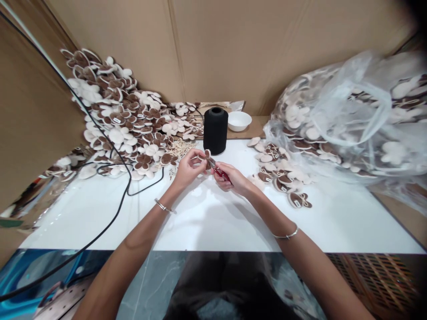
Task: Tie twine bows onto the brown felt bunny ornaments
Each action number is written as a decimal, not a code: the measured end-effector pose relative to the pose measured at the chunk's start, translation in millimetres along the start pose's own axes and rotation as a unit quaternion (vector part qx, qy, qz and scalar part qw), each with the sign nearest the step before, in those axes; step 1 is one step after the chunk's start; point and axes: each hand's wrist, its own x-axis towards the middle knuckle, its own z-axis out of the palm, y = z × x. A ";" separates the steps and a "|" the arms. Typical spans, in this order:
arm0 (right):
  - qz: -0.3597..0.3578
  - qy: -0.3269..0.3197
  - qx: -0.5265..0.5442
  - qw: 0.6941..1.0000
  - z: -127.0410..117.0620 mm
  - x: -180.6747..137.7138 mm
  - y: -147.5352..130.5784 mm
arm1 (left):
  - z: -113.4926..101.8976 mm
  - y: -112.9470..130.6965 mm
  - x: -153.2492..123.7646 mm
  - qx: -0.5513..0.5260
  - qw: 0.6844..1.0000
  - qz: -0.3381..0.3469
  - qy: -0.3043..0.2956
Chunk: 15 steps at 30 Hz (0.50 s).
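We pinch a small brown-and-cream cutout (208,159) in our L hand (189,168), mid-frame – R hand (230,177) closed on red-handled snips (220,172) right at its edge, black thread cone (215,131) just beyond, pile of cutouts (116,120) upper left.

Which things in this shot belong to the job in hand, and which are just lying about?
Part of the job: left hand; brown-and-cream flower-shaped piece; right hand; red-handled snips; heap of similar pieces.

Apparently just lying about: black thread cone; white bowl; black cable.
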 end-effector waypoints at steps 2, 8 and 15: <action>0.000 0.007 -0.004 1.000 0.9 -0.1 -0.2 | -1.2 0.5 -0.2 0.002 1.000 -0.008 -0.003; -0.007 0.018 -0.032 0.999 2.9 -0.9 -0.6 | -4.3 -0.2 -1.8 0.033 0.999 -0.013 -0.003; -0.025 0.065 -0.112 0.991 8.6 -1.4 2.0 | -5.3 -4.4 -1.3 0.075 0.997 -0.028 0.012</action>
